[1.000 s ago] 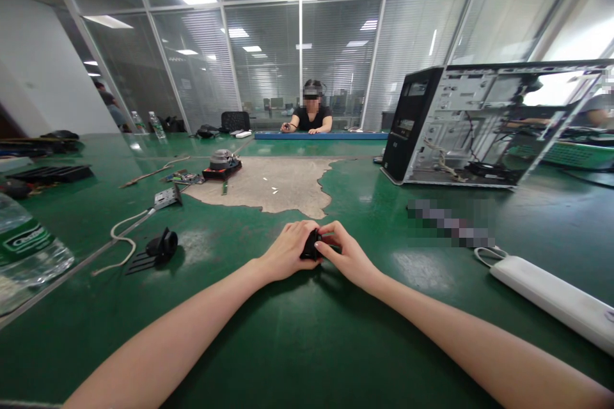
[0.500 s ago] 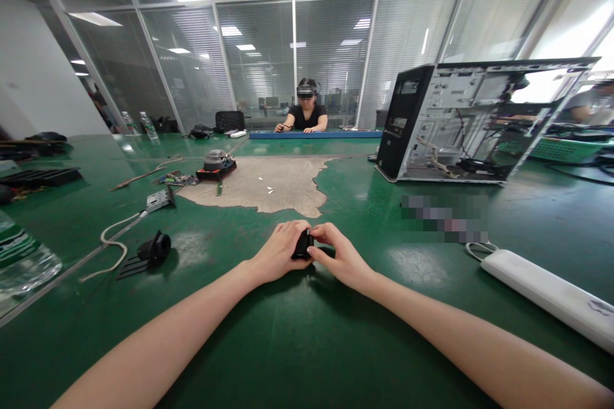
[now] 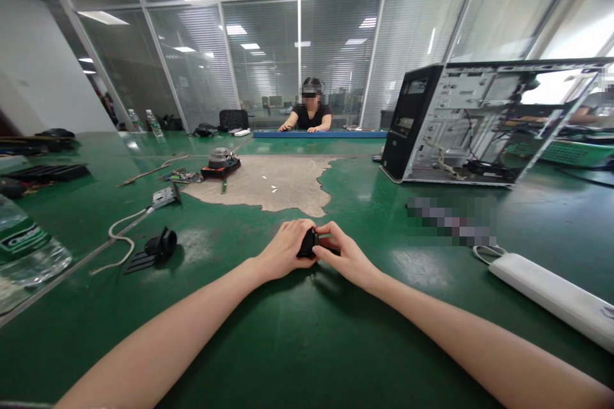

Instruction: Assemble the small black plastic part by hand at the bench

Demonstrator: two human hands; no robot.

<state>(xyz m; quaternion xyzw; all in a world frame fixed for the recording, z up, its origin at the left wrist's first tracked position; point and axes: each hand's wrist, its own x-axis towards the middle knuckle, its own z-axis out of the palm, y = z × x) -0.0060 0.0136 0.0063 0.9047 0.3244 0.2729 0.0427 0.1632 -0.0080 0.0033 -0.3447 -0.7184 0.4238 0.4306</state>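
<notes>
Black part: We hold a small black part (image 3: 307, 244) between our two hands, low over the middle of the bench (image 3: 268, 345); our fingers hide much of it, and we cannot tell whether it touches the green top.
Left hand: Our left hand (image 3: 283, 249) wraps the part from the left, its grip closed around it, fingers over the far side.
Right hand: Our right hand (image 3: 348, 259) meets the part from the right, its grip pinching that side between thumb and fingertips.
Left of us: A black bracket (image 3: 163, 244) with a round end lies nearest, then a pale cable (image 3: 112, 236) running to a small metal box (image 3: 165, 196), and a water bottle (image 3: 29, 243) near the edge of view.
Ahead: A bare tan patch (image 3: 288, 185) breaks the green top, with a fan (image 3: 221, 161) at its left.
Right of us: An open computer case (image 3: 417, 128) stands beyond a white power strip (image 3: 551, 294).
Across: Another person (image 3: 311, 116) sits behind a blue strip (image 3: 320, 135), before a glass wall (image 3: 263, 64).
</notes>
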